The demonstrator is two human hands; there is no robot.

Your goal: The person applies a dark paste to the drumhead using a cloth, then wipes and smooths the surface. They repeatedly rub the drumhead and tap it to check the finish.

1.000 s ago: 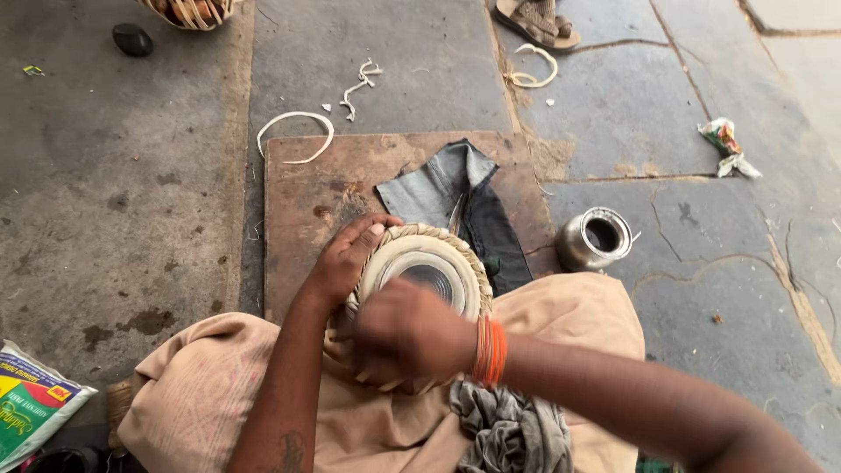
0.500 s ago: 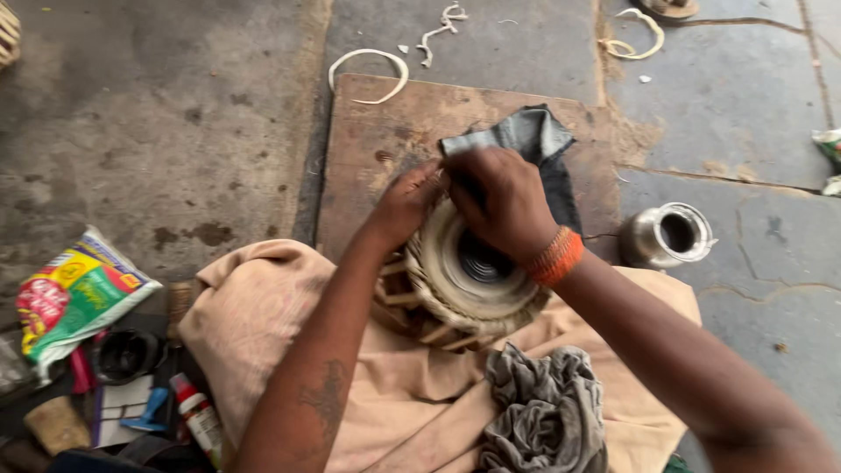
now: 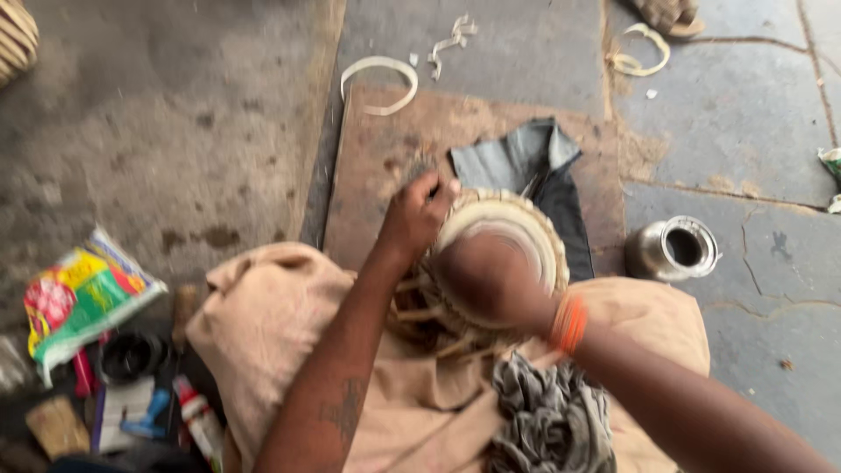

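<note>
Right hand (image 3: 491,280) slid from drum's far edge to cover near side of head; view shifted, more clutter visible at left. Small round drum (image 3: 504,236), pale skin head, woven strap rim, rests on tan cloth (image 3: 280,324) over lap. Left hand (image 3: 419,215) fingers curled, pinching rim lacing. Right hand motion-blurred, seemingly pressed flat on head; grip unclear. Shiny steel pot (image 3: 673,250) on stone floor, just right.
</note>
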